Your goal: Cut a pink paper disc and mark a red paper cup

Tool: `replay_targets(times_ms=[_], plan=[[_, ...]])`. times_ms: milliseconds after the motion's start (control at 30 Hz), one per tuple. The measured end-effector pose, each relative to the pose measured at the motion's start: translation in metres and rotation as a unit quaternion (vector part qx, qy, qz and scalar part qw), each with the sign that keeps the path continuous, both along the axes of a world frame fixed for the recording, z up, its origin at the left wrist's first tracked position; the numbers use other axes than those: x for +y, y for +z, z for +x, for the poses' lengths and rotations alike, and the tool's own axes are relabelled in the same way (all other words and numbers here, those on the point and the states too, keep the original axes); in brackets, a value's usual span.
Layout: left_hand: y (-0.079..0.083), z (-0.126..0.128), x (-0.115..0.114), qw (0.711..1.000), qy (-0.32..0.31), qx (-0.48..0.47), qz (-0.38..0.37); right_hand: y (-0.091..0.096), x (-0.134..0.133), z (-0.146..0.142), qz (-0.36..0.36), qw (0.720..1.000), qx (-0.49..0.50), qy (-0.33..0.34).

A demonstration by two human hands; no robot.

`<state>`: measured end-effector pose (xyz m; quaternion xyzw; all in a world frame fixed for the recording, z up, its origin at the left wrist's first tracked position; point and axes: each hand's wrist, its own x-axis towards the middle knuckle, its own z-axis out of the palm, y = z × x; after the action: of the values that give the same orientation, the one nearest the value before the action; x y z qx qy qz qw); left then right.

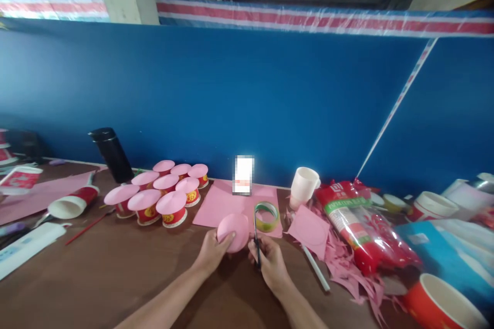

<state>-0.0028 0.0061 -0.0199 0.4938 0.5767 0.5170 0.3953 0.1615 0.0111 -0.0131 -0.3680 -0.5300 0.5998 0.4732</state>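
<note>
Right, the left hand (211,253) had its fingers pinched on a pink paper disc (233,230), held just left of the tape roll (266,216). The right hand (272,262) gripped the scissors (256,239), fingers closed round the handles. Their long axis ran away from the person, tips pointing toward the roll's near edge, blades at the disc's right rim, above the counter (116,267).

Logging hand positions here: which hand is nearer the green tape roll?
Right. The right hand, holding scissors, is just in front of the tape roll; the left hand, holding a pink paper disc, lies farther off to its left.
</note>
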Motion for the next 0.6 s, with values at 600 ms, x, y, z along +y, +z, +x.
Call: replay_targets(times_ms=[600], plan=[[0.0085, 0.0046, -0.0036, 0.993, 0.053, -0.098, 0.037, -0.0099, -0.0033, -0.0012, 0.053, 0.997, 0.0, -0.064]])
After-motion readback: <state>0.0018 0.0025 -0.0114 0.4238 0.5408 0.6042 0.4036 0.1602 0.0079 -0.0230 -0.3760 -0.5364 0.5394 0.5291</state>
